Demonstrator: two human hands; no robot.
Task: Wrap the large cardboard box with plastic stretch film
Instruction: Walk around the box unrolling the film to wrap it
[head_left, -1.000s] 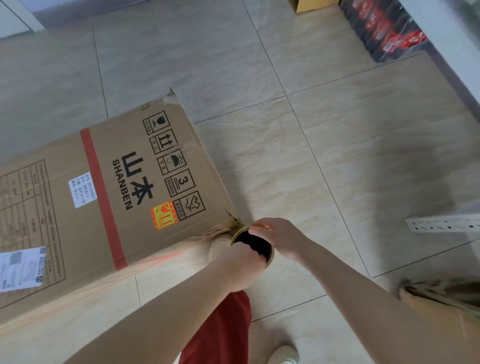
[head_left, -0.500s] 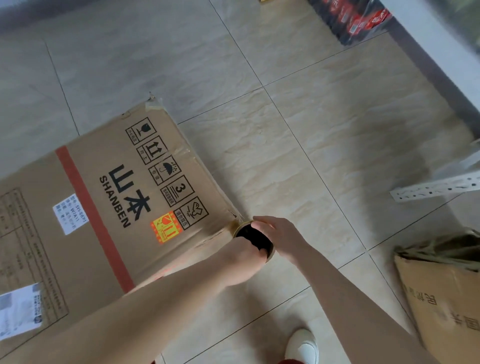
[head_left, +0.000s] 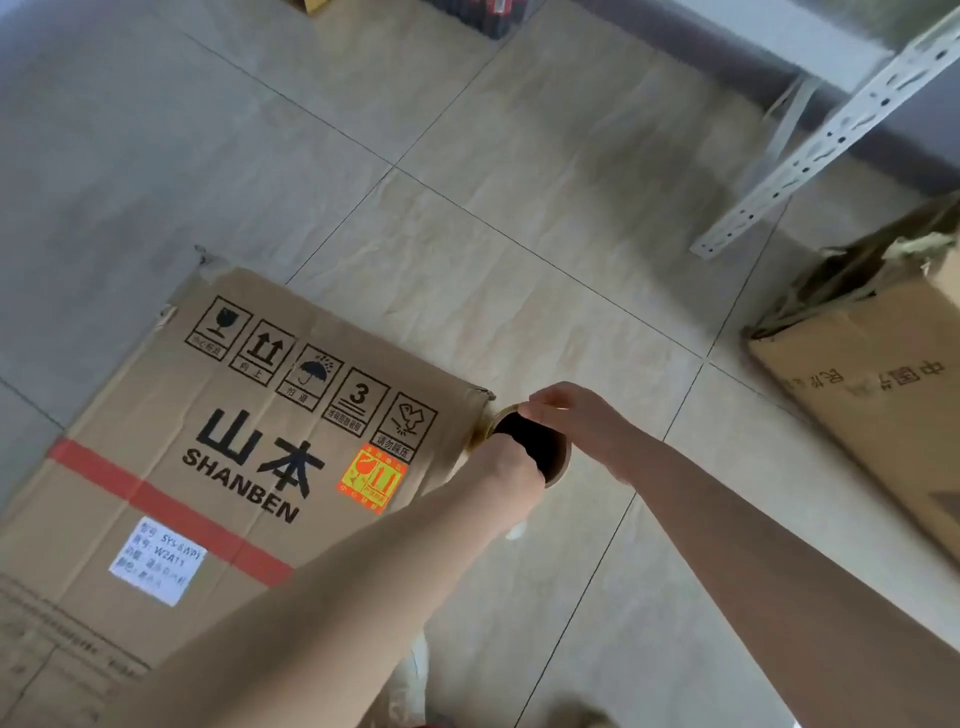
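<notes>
Wrapping underway, a corner turn looks to be up next

The box (head_left: 234, 441) is laid flat on the floor at left. At its right corner the left hand (head_left: 506, 475) is hooked into the roll (head_left: 558, 465) core, and the rim is pinched by the right hand (head_left: 576, 421). Film probably needs to be pulled taut round that corner.

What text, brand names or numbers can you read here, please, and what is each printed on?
"山本": large cardboard box, top face.
"SHANBEN": same box, beneath those characters.
"3": stacking symbol on that box.
White label, orange sticker, symbol captions: too blurred to read.
Second box at right: upside-down print, illegible.
</notes>
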